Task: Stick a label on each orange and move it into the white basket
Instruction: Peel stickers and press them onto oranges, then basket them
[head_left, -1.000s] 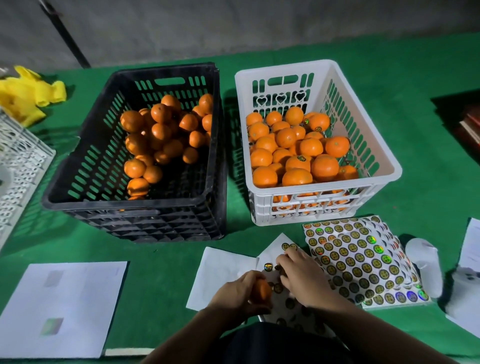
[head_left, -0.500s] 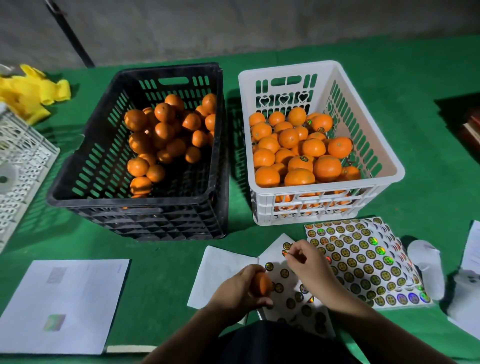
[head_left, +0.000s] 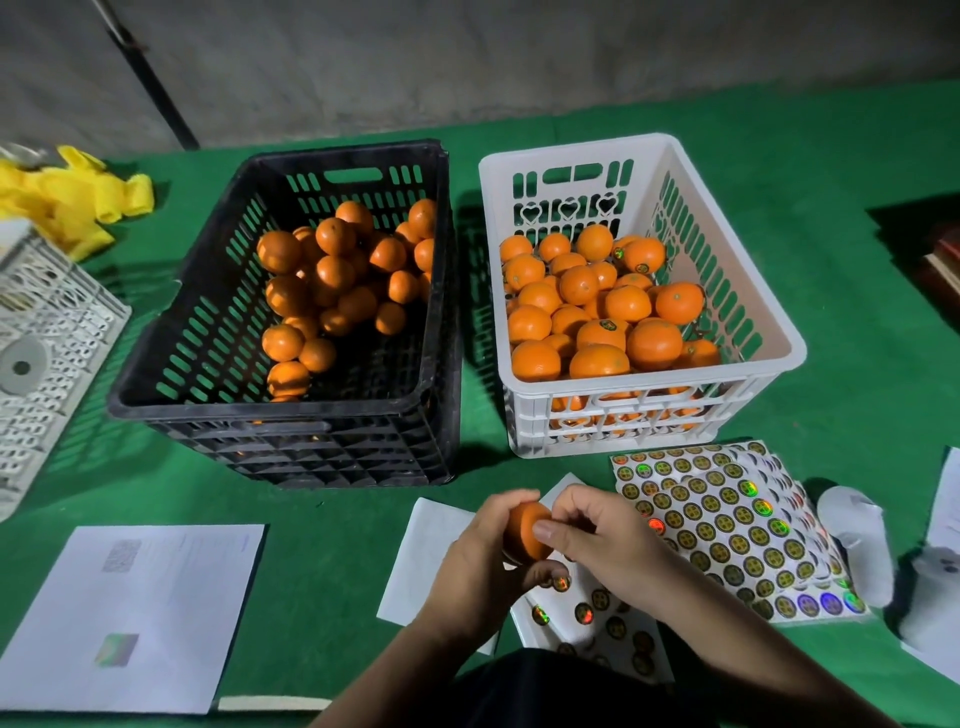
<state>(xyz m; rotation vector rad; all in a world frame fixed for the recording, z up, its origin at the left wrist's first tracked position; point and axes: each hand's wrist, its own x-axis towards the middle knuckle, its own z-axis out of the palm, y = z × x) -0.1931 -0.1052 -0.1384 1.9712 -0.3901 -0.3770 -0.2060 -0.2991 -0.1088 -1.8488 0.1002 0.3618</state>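
So the orange is up off the table right now, near the front edge, held between both hands just above the half-used sticker sheet. The left hand has its fingers curled around the left and underside of the fruit, cupping it, and the right hand has its thumb pressed flat on the right face with the other fingers bent over the top. Looks to me like a label is getting thumbed down there, but I can't actually see the sticker under the thumb, so can't say for sure. Handling-wise, I'd guess these are small, light, firm little things with a slightly waxy skin, so a one-hand cup is plenty and no need to squeeze. The peel is a bit slick, so pressing the label on with the pad of the thumb while the other hand backs it up seems like the way to go. Best hold is around the belly, leaving the labelled face clear. The white basket sits far right and is already well filled with oranges, so I'd set this one down gently rather than drop it. The black basket on the left has plenty left, and the full sticker sheet is just to the right.
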